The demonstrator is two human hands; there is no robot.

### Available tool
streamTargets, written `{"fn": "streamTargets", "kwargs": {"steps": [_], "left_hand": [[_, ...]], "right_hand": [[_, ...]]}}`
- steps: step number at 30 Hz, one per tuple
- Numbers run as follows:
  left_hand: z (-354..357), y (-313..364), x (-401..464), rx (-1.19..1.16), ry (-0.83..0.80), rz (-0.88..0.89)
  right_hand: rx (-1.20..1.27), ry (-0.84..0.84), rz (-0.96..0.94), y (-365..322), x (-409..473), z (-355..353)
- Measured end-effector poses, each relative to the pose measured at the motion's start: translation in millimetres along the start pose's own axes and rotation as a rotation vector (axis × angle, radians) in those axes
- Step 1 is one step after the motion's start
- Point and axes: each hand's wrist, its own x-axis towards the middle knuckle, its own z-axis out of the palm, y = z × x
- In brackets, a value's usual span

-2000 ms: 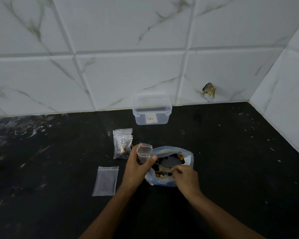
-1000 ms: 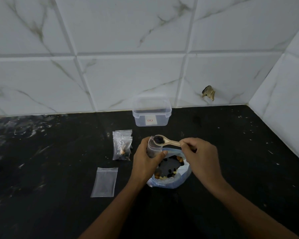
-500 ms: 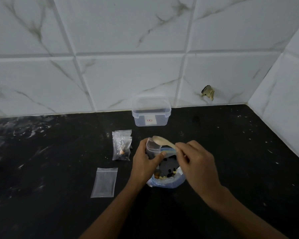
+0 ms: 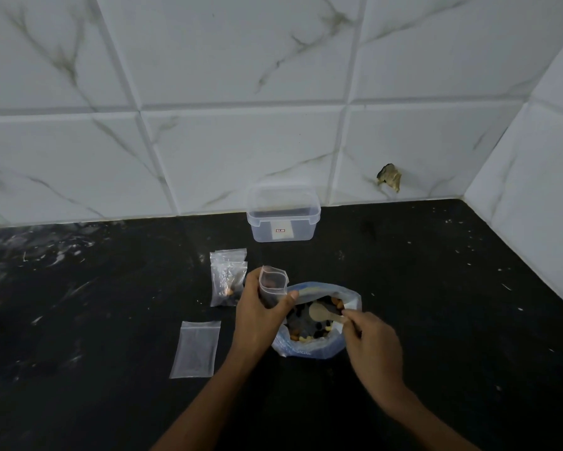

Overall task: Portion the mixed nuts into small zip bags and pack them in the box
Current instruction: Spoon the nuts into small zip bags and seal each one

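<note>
The left hand [image 4: 260,312] grips a small zip bag [image 4: 272,289], fingers and thumb curled round its lower half; the bag stands upright with its mouth open and something dark shows inside. The right hand [image 4: 369,345] pinches the handle of a pale spoon [image 4: 322,313], whose bowl lies inside the open nut bag [image 4: 315,348]. That larger bag, clear with blue print, sits on the desk [image 4: 452,304] between the two hands, touching the left hand; dark and tan nuts [image 4: 306,330] fill it. I cannot tell whether the spoon carries anything.

Just left of the left hand, filled bags [image 4: 228,278] lie overlapped on the desk, a few brown and dark pieces visible at their near end. Nearer and further left, an empty bag [image 4: 195,349] lies flat, apart from the others.

The box [image 4: 283,214], clear plastic with a white label on its near wall, stands at the far edge of the desk against the wall [image 4: 241,148], well apart from the hands. A lid seems to sit on it, though I cannot be sure. What it holds is unclear.

The desk is black stone with pale flecks and smears, heaviest at far left. The wall is white marble-look tile, meeting a side wall at right. A chipped hole [image 4: 390,177] marks the tile right of the box, just above the desk.
</note>
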Motion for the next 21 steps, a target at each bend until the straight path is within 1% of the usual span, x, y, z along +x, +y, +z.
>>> {"fn": "streamTargets", "kwargs": {"steps": [3,7,10,12,14,16,17,19,21], "left_hand": [[-1,-2,-1,0.006,0.002,0.009],[0,-2,-2,0.015,-0.001,0.018],[1,4,-4,0.026,-0.018,0.029],[3,9,-6,0.030,-0.029,0.041],[6,12,-7,0.036,-0.027,0.065],[10,13,-8,0.032,-0.031,0.090],[12,14,-8,0.019,-0.039,0.100],[16,15,-9,0.006,-0.047,0.120],[19,18,-10,0.006,-0.045,0.136]], "right_hand": [[-0.081,-0.033,0.025,3,-7,11],[-0.212,-0.074,-0.005,9,-10,13],[-0.237,-0.018,-0.043,9,-7,8],[-0.182,0.058,-0.101,0,-4,2],[-0.018,0.087,-0.162,-15,0,-7],[0.199,0.018,-0.164,-35,2,-16],[0.270,-0.029,-0.158,-44,4,-19],[0.294,-0.109,-0.161,-58,7,-21],[0.282,-0.130,-0.172,-66,12,-20]]}}
